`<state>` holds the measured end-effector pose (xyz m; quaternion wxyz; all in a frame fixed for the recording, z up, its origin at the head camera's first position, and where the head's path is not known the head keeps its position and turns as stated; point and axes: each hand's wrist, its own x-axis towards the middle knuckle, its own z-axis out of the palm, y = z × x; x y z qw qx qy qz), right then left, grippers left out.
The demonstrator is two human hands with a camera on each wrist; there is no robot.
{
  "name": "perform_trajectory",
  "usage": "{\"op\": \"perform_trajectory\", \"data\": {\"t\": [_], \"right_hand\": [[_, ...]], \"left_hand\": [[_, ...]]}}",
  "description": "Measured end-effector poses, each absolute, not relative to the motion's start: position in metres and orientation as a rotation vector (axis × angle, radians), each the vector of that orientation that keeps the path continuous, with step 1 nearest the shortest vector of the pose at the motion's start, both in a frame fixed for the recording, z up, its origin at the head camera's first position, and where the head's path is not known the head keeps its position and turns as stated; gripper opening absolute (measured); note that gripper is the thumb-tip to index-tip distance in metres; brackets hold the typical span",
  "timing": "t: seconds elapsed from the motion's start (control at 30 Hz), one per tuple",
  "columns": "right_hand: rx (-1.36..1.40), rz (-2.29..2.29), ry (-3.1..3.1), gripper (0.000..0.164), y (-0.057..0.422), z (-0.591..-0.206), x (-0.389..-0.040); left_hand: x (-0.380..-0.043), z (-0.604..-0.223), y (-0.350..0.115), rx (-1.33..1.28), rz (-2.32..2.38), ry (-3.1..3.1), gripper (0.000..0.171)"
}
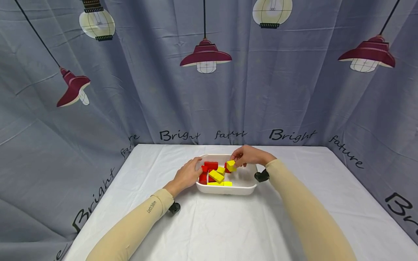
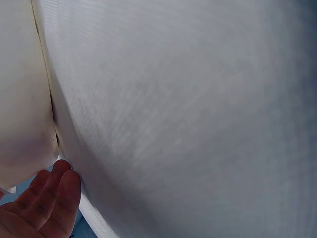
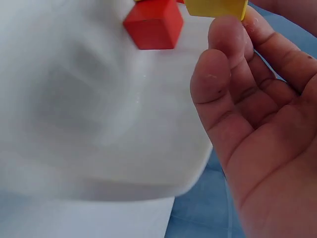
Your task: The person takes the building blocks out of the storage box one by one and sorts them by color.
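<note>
A white plastic tub [image 1: 225,190] holds several red blocks [image 1: 210,165] and yellow blocks [image 1: 216,176], mostly gathered on its left side. Over the tub, my right hand [image 1: 250,156] pinches a yellow block [image 1: 231,166] between thumb and fingers. The right wrist view shows that yellow block [image 3: 215,7] at the fingertips, with a red block [image 3: 154,26] lower in the tub. My left hand [image 1: 186,175] is at the tub's left end, its fingers extended along the wall. In the left wrist view, fingertips [image 2: 62,166] lie right at the tub's outer side [image 2: 25,99].
The tub stands on a table with a white cloth [image 1: 222,224]. Behind and at both sides hangs a grey-blue curtain [image 1: 209,101] with printed lamps and lettering. Each wrist carries a small black device, such as the one on the right [image 1: 262,176].
</note>
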<state>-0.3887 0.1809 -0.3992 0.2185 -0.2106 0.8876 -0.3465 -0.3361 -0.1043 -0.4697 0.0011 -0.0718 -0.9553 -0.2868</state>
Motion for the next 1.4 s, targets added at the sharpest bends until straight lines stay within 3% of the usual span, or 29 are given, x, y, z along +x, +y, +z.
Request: {"op": "perform_trajectory", "data": {"t": [0.77, 1.4], "right_hand": [[-0.462, -1.146, 2.55, 0.036, 0.227, -0.378, -0.388], [-0.253, -1.229, 2.639, 0.051, 0.277, -0.395, -0.395]], "left_hand": [[-0.336, -0.472, -0.105, -0.236, -0.909, -2.989, 0.054], [-0.335, -0.47, -0.105, -0.241, -0.924, -2.98, 0.053]]}}
